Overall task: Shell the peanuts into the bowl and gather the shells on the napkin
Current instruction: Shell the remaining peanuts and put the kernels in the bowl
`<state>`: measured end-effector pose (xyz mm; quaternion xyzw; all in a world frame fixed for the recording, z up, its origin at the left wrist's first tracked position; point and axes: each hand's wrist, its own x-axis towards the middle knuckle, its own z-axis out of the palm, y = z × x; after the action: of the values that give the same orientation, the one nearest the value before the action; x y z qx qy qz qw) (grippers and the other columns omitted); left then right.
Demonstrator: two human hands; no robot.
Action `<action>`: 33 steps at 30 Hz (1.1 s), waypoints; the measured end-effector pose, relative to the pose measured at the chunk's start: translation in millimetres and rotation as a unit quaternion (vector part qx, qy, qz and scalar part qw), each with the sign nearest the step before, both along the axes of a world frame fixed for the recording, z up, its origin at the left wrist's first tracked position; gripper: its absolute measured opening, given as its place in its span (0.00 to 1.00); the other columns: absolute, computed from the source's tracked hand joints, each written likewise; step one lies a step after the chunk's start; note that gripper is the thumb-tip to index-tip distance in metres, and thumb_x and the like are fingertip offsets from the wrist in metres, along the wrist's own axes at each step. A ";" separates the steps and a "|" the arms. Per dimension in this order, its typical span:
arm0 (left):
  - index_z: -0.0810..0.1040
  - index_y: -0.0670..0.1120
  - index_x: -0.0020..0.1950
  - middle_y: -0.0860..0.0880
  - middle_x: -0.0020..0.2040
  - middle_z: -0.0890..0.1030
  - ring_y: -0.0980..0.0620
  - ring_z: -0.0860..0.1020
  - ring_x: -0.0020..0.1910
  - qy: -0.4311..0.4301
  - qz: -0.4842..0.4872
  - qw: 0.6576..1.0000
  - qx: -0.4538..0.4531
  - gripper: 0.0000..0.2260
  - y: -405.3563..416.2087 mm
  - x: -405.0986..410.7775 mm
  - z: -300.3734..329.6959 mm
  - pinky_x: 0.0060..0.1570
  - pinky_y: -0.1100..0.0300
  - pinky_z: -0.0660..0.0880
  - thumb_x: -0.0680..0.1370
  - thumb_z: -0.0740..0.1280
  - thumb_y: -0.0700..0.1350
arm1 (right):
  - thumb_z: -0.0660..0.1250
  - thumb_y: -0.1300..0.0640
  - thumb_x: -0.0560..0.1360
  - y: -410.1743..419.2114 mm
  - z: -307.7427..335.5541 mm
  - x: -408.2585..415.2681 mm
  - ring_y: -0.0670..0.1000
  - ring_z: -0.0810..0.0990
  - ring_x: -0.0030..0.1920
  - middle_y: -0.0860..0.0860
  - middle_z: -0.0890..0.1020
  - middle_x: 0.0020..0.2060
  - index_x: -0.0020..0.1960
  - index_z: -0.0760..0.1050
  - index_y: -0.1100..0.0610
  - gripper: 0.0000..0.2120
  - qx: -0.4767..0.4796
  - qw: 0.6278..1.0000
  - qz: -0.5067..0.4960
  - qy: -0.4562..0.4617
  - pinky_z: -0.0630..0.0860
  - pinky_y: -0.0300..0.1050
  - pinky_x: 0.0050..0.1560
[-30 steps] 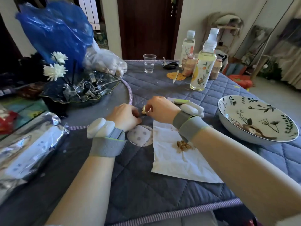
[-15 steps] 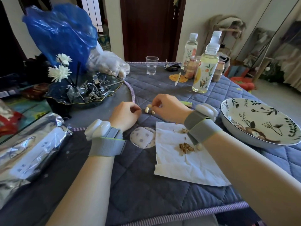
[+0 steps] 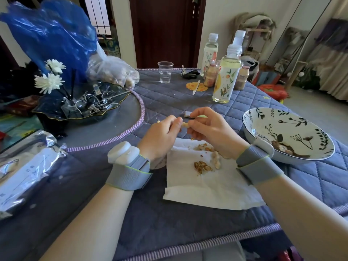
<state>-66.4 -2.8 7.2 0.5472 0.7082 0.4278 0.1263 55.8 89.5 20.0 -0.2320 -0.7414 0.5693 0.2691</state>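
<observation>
Both hands are up over the far edge of the napkin (image 3: 207,185), working one peanut (image 3: 185,125) between them: the left hand (image 3: 160,136) pinches one end with curled fingers, the right hand (image 3: 209,127) pinches the other, so neither hand is free. It looks like the cracking step, shell not yet split as far as I can tell. On the napkin, a small heap of brown shells (image 3: 202,166) lies near the middle, a few more bits sit by the far edge, and a couple of whole peanuts (image 3: 216,160) wait just beside the right wrist. The bowl (image 3: 250,117) sits to the right on the worktop (image 3: 169,98), apart from the napkin, and whether any kernels are in it is hard to tell against its painted pattern. A clear bag of nuts (image 3: 113,71) sits at the back left, so my read is early days, plenty left to shell
</observation>
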 end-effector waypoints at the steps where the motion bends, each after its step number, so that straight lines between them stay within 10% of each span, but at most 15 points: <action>1: 0.65 0.51 0.34 0.51 0.28 0.71 0.51 0.70 0.30 0.000 -0.007 1.000 0.004 0.16 -0.2 2.1 -0.6 0.41 0.50 0.69 0.81 0.52 0.50 | 0.62 0.63 0.76 -0.1 -0.6 1.2 0.50 0.74 0.32 0.54 0.78 0.33 0.49 0.68 0.58 0.04 -0.007 1.000 0.005 0.006 0.72 0.38 0.32; 24: 0.65 0.54 0.33 0.54 0.27 0.67 0.55 0.67 0.28 0.003 0.002 0.998 0.062 0.15 6.0 18.1 -6.8 0.37 0.57 0.63 0.81 0.52 0.50 | 0.54 0.55 0.80 -10.3 -16.6 4.4 0.45 0.64 0.31 0.51 0.67 0.29 0.35 0.66 0.61 0.16 0.181 0.983 -0.017 -0.024 0.64 0.41 0.35; 33: 0.69 0.54 0.30 0.60 0.21 0.71 0.60 0.68 0.23 -0.146 -0.012 0.985 0.090 0.19 12.8 25.9 -8.6 0.30 0.61 0.61 0.81 0.54 0.47 | 0.55 0.57 0.79 -5.7 -18.0 5.0 0.42 0.62 0.28 0.51 0.65 0.28 0.35 0.67 0.62 0.16 0.183 0.983 -0.016 0.014 0.61 0.36 0.31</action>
<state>-40.5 10.0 -1.4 0.4962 0.6340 0.5639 0.1837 60.8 83.8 1.9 -0.1826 -0.8257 0.4226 0.3259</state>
